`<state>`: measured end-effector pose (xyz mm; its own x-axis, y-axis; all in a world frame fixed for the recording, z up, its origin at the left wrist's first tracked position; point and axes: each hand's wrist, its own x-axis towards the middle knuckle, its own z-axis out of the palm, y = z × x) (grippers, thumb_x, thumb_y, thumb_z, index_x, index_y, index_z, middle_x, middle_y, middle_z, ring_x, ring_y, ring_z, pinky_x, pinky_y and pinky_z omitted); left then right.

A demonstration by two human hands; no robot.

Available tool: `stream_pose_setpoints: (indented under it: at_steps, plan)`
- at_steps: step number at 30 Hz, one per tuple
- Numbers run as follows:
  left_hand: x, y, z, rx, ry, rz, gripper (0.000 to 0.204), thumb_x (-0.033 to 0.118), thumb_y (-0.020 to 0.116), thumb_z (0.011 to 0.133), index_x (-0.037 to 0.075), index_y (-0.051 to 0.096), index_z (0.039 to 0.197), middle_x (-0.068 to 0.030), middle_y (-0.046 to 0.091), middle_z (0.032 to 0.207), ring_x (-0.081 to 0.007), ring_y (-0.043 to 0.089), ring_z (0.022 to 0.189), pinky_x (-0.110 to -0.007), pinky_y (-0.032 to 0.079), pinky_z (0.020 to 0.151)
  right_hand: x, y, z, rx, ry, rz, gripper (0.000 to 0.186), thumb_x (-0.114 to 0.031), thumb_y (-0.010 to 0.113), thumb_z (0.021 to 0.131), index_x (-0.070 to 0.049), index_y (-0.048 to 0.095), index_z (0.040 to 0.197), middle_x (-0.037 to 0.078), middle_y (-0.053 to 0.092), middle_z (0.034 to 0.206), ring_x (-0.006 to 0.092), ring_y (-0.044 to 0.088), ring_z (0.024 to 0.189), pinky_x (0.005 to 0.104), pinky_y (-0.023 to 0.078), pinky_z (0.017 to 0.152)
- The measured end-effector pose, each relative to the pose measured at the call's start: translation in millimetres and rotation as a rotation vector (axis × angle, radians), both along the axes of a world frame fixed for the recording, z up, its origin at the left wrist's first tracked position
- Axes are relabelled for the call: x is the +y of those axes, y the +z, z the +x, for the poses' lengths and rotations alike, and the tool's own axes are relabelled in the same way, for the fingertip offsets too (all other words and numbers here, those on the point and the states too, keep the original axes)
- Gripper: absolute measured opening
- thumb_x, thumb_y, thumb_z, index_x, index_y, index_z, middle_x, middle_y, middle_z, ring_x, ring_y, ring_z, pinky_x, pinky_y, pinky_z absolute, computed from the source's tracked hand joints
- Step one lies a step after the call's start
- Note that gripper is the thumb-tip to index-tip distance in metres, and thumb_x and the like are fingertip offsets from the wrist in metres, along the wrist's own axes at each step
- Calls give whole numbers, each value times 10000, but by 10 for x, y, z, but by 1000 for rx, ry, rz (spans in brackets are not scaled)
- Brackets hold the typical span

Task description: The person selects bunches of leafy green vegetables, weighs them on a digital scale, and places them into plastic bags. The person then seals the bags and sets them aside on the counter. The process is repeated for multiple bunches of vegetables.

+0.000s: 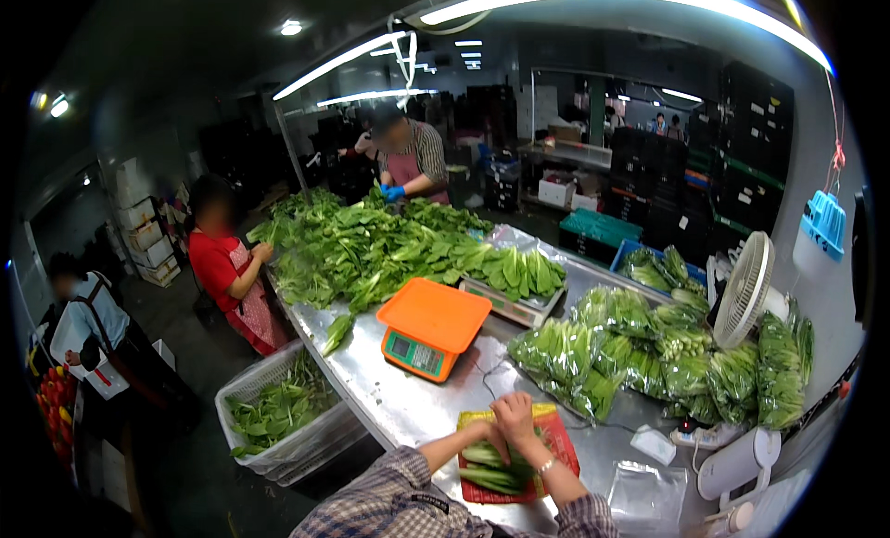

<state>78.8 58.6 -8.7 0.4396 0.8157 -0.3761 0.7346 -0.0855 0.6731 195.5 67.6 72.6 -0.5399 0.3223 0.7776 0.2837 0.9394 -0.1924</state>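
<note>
a long steel table (389, 403) is seen running away from the viewer; its far half is covered by a loose heap of leafy greens (371, 246), not yet sorted; along the right side a stack of bagged greens (667, 352) is piled, already packed in clear bags; a white crate (287, 427) of loose leaves stands on the floor beside the table's left edge; an orange scale (431, 326) sits mid-table, with a second flat scale (514, 301) carrying a small batch just behind it; a white fan (746, 297) stands at the right; nearest the viewer a red and yellow tray (561, 436) lies on the table, and on it a bundle of greens (491, 468) is pressed down; the left hand (482, 433) and the right hand (514, 416) are laid over the bundle, touching each other; how far each grip is closed cannot be told, as the fingers are hidden behind the knuckles; an empty clear bag (644, 492) lies just right of the tray; judged from the piles, a good share is packed, yet the larger part is left loose; other people are seen working at the far end and the left side.
</note>
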Motion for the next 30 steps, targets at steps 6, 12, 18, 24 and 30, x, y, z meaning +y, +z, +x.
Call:
stream_pose_setpoints:
  at_steps: [6,12,18,24,30]
  plan:
    - [-288,242,233,322,138,103,1172,522,781,490,194,159,1429,-167,293,1392,-364,230,1316,-671,183,984,-909,-197,849,-209,181,-237,292,-259,715,697,-84,593,896,88,559,790,262,543,798,342,412,720]
    - [-382,80,79,335,176,129,1311,577,812,420,149,97,1432,-169,234,1437,-399,209,1317,-700,142,981,-1289,-751,1188,-380,-55,-369,420,-214,669,694,-74,545,1070,113,505,1046,296,469,1004,453,345,886]
    - [-500,339,234,440,178,233,1294,527,815,446,109,85,1430,-146,265,1410,-367,294,1270,-690,221,952,-1241,-867,1111,-282,-167,-326,374,-120,655,654,-91,571,1017,87,510,997,265,486,937,407,355,813]
    - [-563,277,233,412,262,278,1272,534,806,460,128,89,1429,-174,301,1389,-391,294,1277,-694,202,958,-1219,-873,1134,-281,-166,-237,217,-123,570,718,-97,600,931,46,525,905,211,500,851,356,365,754]
    - [-250,391,91,400,228,-16,1223,498,803,476,79,133,1411,-202,328,1370,-408,322,1258,-592,256,1006,-924,-425,966,-173,-151,-80,254,-133,538,736,-107,630,971,32,557,914,189,522,858,340,370,788]
